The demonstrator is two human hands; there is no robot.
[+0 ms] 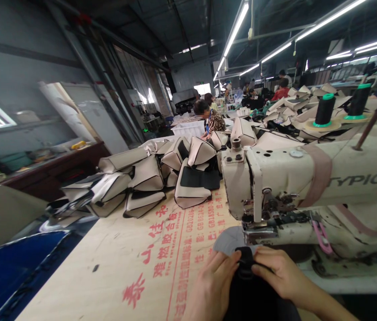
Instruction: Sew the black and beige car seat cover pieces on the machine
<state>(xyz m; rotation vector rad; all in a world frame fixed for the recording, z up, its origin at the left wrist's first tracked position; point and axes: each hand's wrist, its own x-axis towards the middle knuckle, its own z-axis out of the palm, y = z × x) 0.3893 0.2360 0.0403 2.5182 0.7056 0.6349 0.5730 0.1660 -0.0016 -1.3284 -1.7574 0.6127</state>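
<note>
My left hand [213,281] and my right hand [280,269] are closed on the two sides of a black piece with a short strap [245,256]. The strap end looks like it carries a buckle or loop; its exact shape is hard to make out. Beyond my fingers a rounded grey panel [228,239] lies at the foot of the sewing machine [275,178], just in front of the needle area. The black material hangs down toward me between my wrists. My fingertips cover part of its edges.
Beige bags with black edging [145,171] are heaped along the back of the plywood table [124,249]. Black thread spools [324,109] stand above the machine. A blue-lined bin [18,272] is at the left. A person in a patterned top [215,121] sits beyond the heap.
</note>
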